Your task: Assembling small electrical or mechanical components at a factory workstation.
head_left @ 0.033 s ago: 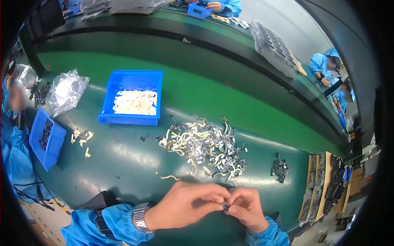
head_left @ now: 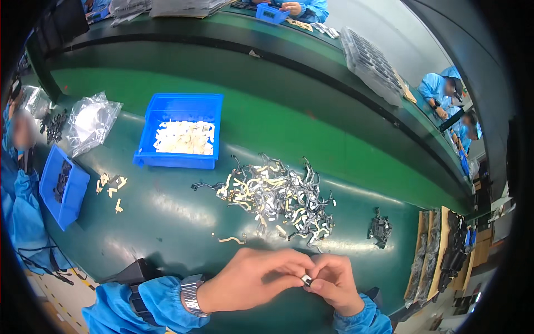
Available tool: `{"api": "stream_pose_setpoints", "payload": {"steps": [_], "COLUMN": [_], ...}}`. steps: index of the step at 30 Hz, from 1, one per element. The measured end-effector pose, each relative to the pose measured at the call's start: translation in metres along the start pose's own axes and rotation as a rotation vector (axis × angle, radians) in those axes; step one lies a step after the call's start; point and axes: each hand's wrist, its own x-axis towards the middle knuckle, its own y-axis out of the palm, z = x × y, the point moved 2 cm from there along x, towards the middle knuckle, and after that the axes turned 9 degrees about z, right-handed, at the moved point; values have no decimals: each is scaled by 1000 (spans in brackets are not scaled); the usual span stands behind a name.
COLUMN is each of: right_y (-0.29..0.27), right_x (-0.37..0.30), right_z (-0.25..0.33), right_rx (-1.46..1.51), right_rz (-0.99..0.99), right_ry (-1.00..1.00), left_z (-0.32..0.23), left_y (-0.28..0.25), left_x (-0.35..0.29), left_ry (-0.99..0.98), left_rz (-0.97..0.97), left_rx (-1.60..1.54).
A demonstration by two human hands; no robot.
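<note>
My left hand and my right hand meet at the near edge of the green bench. Between their fingertips is a small black-and-white part, pinched from both sides; its exact kind is too small to make out. Just beyond my hands lies a tangled pile of short flexible strips, black, yellowish and white, with small end pieces. One yellowish strip lies apart, close to my left hand.
A blue bin of small whitish pieces stands at the back. To the left are another blue bin, yellowish pieces and clear plastic bags. Black parts and a cardboard-sided tray sit right. Co-workers sit nearby.
The small part has turned slightly between my fingertips and shows more of its white face. Both hands have stayed in nearly the same place.
</note>
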Motion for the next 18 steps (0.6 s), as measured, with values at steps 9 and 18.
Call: {"api": "stream_pose_setpoints", "payload": {"steps": [9,18], "right_y": [3,3], "right_x": [2,-2], "right_z": [-3,-3], "right_rx": [-81,-213], "right_rz": [-5,-30], "right_ry": [-14,-6], "left_z": [-1,-1], "left_y": [1,-2], "left_x": [0,1], "left_ry": [206,-89], "left_rz": [6,-5], "left_rx": [202,-8]}}
